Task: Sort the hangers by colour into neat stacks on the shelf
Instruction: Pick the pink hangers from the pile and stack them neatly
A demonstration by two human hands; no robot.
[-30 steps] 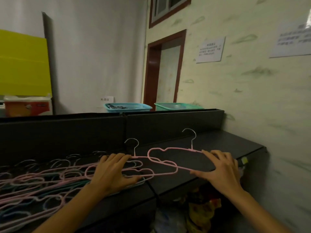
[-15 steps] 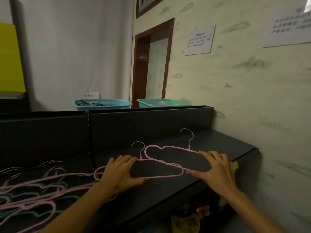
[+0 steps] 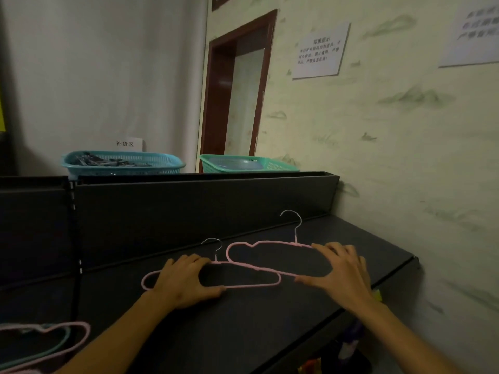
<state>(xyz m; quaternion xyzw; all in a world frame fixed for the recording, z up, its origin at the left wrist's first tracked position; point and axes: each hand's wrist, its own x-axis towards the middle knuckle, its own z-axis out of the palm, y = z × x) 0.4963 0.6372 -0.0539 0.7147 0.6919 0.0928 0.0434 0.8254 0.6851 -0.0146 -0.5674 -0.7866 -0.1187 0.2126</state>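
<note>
Two pink hangers with metal hooks lie flat on the black shelf (image 3: pixel 243 333), overlapping in the middle. My left hand (image 3: pixel 186 282) grips the left pink hanger (image 3: pixel 251 286) near its hook, thumb in front and fingers behind. My right hand (image 3: pixel 340 271) holds the right end of the right pink hanger (image 3: pixel 259 242), which lies a little further back. The tangled pile of pink and teal hangers (image 3: pixel 46 344) shows only at the bottom left edge.
A black back panel (image 3: pixel 189 203) rises behind the shelf. A blue basket (image 3: pixel 121 164) and a green basket (image 3: pixel 248 163) stand beyond it. The wall (image 3: pixel 405 157) closes the right side; the shelf's right end (image 3: pixel 413 261) stops there.
Both hands have slid the two pink hangers to the right along the shelf, away from the mixed pile. The view has turned right, and the pile has dropped to the bottom left.
</note>
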